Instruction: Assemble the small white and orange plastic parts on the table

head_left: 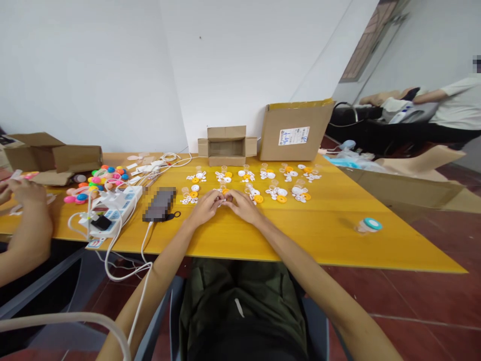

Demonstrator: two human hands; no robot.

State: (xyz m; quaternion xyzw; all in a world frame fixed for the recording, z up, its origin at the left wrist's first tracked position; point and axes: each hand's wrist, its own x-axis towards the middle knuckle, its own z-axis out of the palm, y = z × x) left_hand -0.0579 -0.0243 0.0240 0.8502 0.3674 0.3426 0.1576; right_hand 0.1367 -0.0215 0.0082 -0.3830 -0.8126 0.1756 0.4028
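Observation:
My left hand (206, 206) and my right hand (242, 205) meet over the yellow table (233, 235), their fingertips pinched together. Between them is something small and pale, mostly hidden by the fingers, whose kind I cannot make out. Just beyond my hands lie two rows of small plastic part groups. Each has pieces such as a yellow disc (258, 199), a white disc (282, 192), white perforated pieces (185, 199) and a clear cup (248, 187). One group is partly covered by my hands.
At the back stand a small open carton (226, 149) and a large cardboard box (293, 133). A teal-lidded jar (370, 224) sits at right. Leftward are a phone (161, 204), a power strip (116, 210) with cables and colourful balls (108, 175). A co-worker's arm (30, 220) is far left.

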